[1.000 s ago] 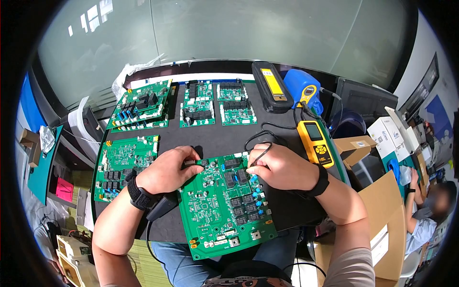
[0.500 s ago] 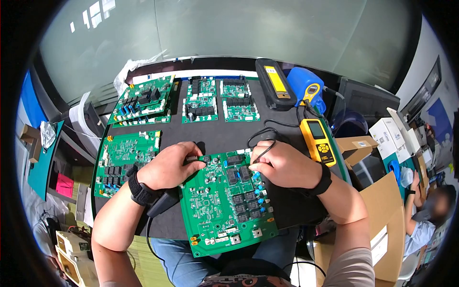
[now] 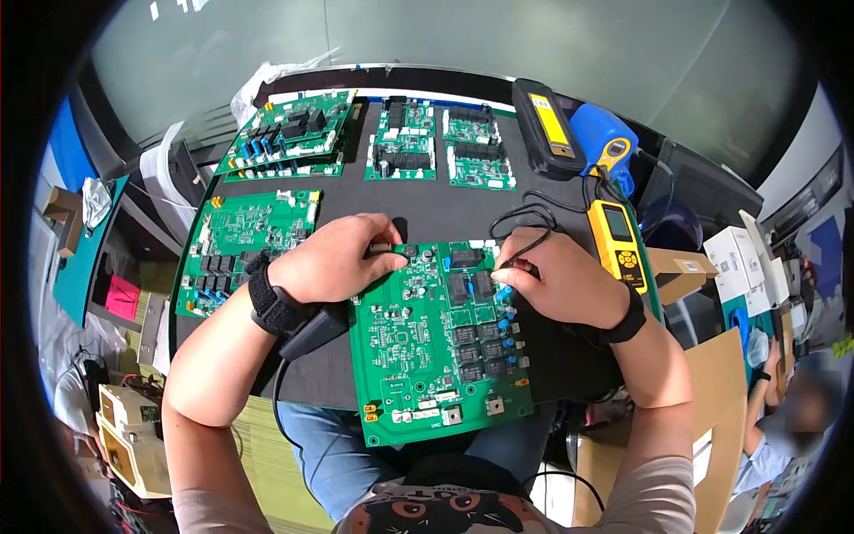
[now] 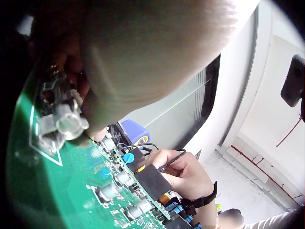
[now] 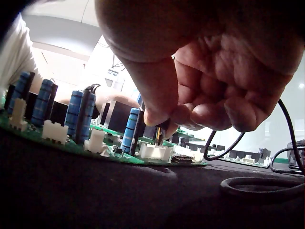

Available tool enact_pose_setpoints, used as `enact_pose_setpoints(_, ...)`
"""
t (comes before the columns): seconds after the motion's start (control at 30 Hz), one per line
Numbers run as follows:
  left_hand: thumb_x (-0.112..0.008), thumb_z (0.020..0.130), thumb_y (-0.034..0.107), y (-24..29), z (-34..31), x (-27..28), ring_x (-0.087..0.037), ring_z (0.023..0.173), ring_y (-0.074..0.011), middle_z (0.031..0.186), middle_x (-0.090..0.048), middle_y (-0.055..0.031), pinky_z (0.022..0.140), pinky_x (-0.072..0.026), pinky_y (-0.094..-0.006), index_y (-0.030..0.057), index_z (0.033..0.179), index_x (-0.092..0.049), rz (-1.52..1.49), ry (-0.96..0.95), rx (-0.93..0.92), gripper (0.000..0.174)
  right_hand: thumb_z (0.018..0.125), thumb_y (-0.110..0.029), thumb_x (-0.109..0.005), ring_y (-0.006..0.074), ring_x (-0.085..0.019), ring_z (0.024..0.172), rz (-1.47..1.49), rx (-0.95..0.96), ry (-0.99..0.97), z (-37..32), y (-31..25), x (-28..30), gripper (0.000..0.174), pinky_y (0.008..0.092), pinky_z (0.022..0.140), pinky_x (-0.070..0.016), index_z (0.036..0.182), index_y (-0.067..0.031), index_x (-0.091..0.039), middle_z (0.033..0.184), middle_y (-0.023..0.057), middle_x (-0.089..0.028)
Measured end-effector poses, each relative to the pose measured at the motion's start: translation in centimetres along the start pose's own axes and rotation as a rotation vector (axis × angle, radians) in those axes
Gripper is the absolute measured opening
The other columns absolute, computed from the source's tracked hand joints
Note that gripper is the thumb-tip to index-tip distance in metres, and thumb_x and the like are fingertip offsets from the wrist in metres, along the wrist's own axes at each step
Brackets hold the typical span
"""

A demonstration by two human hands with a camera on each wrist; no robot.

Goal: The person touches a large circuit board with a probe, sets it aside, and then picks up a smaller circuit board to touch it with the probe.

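Black mat (image 3: 427, 214), and the green circuit board (image 3: 418, 356) lies centre, long side running away from the person. Both hands sit at its far end: left hand (image 3: 334, 260) pinching a small part (image 3: 381, 248), right hand (image 3: 565, 280) pinching a wired probe (image 5: 158, 135).

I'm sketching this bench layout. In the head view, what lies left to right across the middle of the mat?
Flat green circuit board → left hand pinching a small part → large green board → right hand pinching a probe → yellow meter.
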State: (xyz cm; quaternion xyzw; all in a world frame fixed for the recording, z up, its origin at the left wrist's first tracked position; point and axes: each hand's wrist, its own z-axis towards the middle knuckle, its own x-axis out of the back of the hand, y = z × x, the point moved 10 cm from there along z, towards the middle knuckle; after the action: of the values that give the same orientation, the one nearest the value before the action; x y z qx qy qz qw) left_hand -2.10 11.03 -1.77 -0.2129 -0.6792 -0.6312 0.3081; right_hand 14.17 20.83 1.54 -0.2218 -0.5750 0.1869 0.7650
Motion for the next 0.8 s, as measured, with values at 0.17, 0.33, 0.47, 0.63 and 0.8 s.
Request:
enact_pose_setpoints(0.17,-0.075,0.092,0.019,-0.08,0.01,-0.14,-0.07,0.086,-0.0322,0.088,-0.069,-0.0198,0.076,-0.0533,-0.0402,-0.0036,0.104,-0.062,0.002,-0.01,0.012,0.028,0.092,-0.014,-0.067,0.037,-0.062,0.083,0.009,-0.036,-0.016,-0.02,0.18,-0.09,0.014,0.0444,0.074,-0.0484,0.093,-0.0015,-0.06,0.085,0.0164,-0.061)
enact_pose_setpoints(0.33,-0.073,0.095,0.014,-0.05,-0.01,-0.22,-0.064,0.077,-0.0185,0.083,-0.068,-0.0121,0.072,-0.0515,-0.0345,-0.0027,0.105,-0.062,0.028,0.002,-0.011,0.023,0.092,-0.012,-0.067,0.0373,-0.062,0.083,0.001,-0.044,-0.023,0.03,0.11,-0.15,0.013,0.044,0.074,-0.049,0.093,-0.0007,-0.061,0.086,0.0169,-0.061)
enact_pose_setpoints(0.47,-0.073,0.095,0.014,-0.12,0.02,-0.2,-0.063,0.075,-0.0187,0.082,-0.067,-0.0114,0.07,-0.0509,-0.0345,-0.0028,0.105,-0.061,0.026,0.022,-0.052,0.023,0.091,-0.01,-0.067,0.0373,-0.063,0.082,0.006,-0.045,-0.031,0.17,-0.16,-0.1,0.012,0.0432,0.073,-0.0497,0.094,0.0005,-0.062,0.086,0.0172,-0.063)
enact_pose_setpoints(0.63,-0.073,0.095,0.015,-0.36,0.16,-0.13,-0.065,0.078,-0.02,0.084,-0.068,-0.0118,0.072,-0.0517,-0.0353,-0.0022,0.105,-0.062,0.018,0.019,0.003,0.023,0.09,-0.008,-0.068,0.0368,-0.063,0.082,0.011,-0.056,-0.033,0.33,-0.28,0.04,0.011,0.0418,0.072,-0.0501,0.093,0.0012,-0.064,0.087,0.0171,-0.064)
enact_pose_setpoints(0.8,-0.073,0.093,0.019,-0.6,0.32,-0.06,-0.07,0.091,-0.0327,0.092,-0.071,-0.0186,0.081,-0.054,-0.0409,-0.0027,0.104,-0.065,-0.014,0.028,0.001,0.026,0.09,-0.006,-0.072,0.0243,-0.067,0.08,-0.086,-0.048,-0.078,0.58,-0.14,0.34,0.011,0.0329,0.072,-0.0532,0.097,0.0011,-0.066,0.089,0.0123,-0.066)
